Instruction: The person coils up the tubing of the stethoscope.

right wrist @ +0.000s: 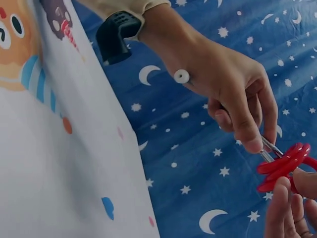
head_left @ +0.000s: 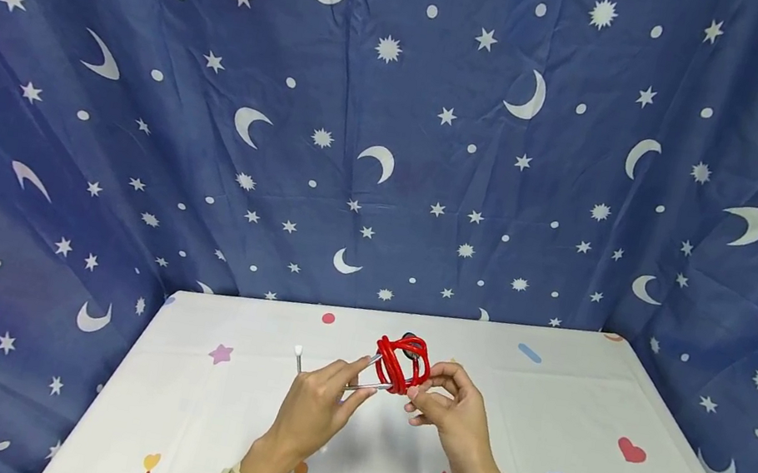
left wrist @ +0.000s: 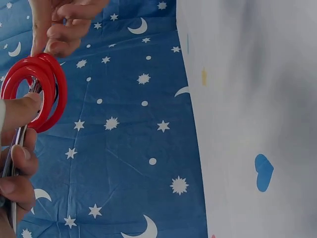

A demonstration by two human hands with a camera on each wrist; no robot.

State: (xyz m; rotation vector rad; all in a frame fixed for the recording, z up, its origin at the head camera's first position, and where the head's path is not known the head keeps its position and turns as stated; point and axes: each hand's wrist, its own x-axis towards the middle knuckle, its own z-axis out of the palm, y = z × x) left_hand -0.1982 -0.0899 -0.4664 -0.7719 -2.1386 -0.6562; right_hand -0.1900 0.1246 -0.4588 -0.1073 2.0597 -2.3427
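Observation:
A stethoscope with red tubing is held up above the table between both hands. Its tubing is wound in several loops around the metal ear tubes. My left hand grips those ear tubes, and a white ear tip sticks out beyond it. At the coil's other end, my right hand pinches the red tubing between thumb and fingers. The dark round chest piece shows at the back of the loops, partly hidden by them.
Beneath the hands lies a table with a white party-print cloth. A blue curtain with moons and stars hangs behind it and along both sides. Black wrist mounts sit at the cuffs.

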